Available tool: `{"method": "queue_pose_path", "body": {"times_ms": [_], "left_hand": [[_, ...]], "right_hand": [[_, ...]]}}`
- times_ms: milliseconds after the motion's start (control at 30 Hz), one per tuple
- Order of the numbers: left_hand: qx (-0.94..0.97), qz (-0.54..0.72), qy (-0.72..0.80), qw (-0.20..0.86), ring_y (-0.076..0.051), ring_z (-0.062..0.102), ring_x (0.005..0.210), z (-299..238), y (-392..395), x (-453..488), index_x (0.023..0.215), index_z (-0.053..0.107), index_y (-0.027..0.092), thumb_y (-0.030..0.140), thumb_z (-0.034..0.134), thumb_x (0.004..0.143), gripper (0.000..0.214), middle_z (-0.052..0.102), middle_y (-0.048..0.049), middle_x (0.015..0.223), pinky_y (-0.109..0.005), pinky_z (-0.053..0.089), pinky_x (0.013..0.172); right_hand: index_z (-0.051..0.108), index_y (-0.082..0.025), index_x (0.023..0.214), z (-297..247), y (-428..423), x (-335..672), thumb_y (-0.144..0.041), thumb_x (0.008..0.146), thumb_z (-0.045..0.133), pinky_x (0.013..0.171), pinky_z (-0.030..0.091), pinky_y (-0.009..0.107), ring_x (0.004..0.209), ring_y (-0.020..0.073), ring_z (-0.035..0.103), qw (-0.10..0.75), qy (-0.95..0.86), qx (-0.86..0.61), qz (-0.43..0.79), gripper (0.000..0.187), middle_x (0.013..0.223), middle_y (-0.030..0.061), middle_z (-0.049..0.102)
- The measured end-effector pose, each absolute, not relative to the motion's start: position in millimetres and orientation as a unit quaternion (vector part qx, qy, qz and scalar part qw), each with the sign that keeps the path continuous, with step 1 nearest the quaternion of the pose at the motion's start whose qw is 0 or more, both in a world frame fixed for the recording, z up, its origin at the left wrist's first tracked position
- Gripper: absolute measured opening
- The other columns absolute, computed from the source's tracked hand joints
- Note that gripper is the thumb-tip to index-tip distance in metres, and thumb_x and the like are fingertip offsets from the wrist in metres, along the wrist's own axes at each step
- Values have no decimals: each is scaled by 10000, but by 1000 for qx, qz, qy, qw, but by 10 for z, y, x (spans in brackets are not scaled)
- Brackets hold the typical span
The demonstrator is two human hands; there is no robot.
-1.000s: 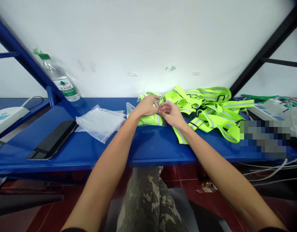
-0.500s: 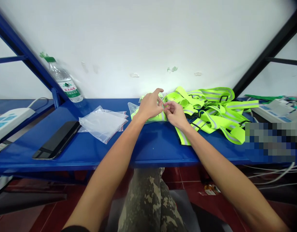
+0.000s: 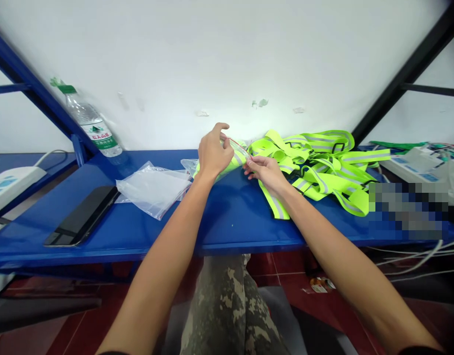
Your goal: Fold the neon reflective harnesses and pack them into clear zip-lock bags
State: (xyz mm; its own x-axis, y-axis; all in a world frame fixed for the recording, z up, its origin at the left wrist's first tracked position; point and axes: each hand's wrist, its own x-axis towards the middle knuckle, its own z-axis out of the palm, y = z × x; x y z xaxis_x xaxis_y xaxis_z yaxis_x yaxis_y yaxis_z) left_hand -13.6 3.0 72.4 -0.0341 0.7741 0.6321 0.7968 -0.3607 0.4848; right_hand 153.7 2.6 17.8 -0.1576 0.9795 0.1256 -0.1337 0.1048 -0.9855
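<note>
Keeping a Red-Lined Edge [image 3: 238,143] Straight

Nearest, camouflage trousers [image 3: 219,305] are showing below the blue table [image 3: 230,231]. On the left, a black phone [image 3: 82,217] is lying, and just beyond it flat clear bags [image 3: 155,187] are resting. In the middle, the right hand [image 3: 265,172] is pinching one end of the red-lined edge between thumb and index finger. The left hand [image 3: 214,153] is bending its index finger high near the other end; whether its fingers are pinching, I cannot tell. Between the hands the filled bag [image 3: 237,159] is lying, yellow-green material inside. For handling it well, I think, both ends should be staying level and lightly stretched, the material well below the edge. Loose straps [image 3: 323,172] are heaping on the right. Farther, a bottle [image 3: 93,123] is standing near the white wall [image 3: 212,59].
</note>
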Motion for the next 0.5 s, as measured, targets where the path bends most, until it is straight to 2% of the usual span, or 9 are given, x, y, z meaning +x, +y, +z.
{"method": "queue_pose_path", "body": {"times_ms": [100,233,367,500], "left_hand": [[-700,-441,-562,6,-212,651,1078,701,58,-142,1335,529,228,131,460,893,457,711,-62,1096,-368,481,1007],[-719,-419,-554,13,-214,644,1082,676,66,-133,1381,480,205,149,451,909,476,704,-74,1123,-356,469,1017],[-708,-394,-582,74,-270,575,1193,685,-13,-51,1397,474,192,194,484,924,473,651,-113,1243,-391,429,1058],[-707,-343,-611,92,-337,498,1288,639,-128,130,1475,400,184,320,525,949,557,568,-169,1378,-429,407,1069]], "right_hand": [[649,-160,787,188,19,1555,-549,733,807,522,505,215,601,107,622,519,-539,-388,539,423,736,42,694],[621,-167,765,141,45,1554,-592,699,820,496,488,226,499,100,573,524,-570,-409,483,474,582,-8,618],[585,-182,778,85,67,1537,-603,773,760,503,482,230,484,105,569,513,-588,-422,462,456,542,-28,587],[565,-185,777,58,80,1529,-567,842,715,508,481,226,475,104,568,511,-592,-437,444,415,540,-19,597]]}}
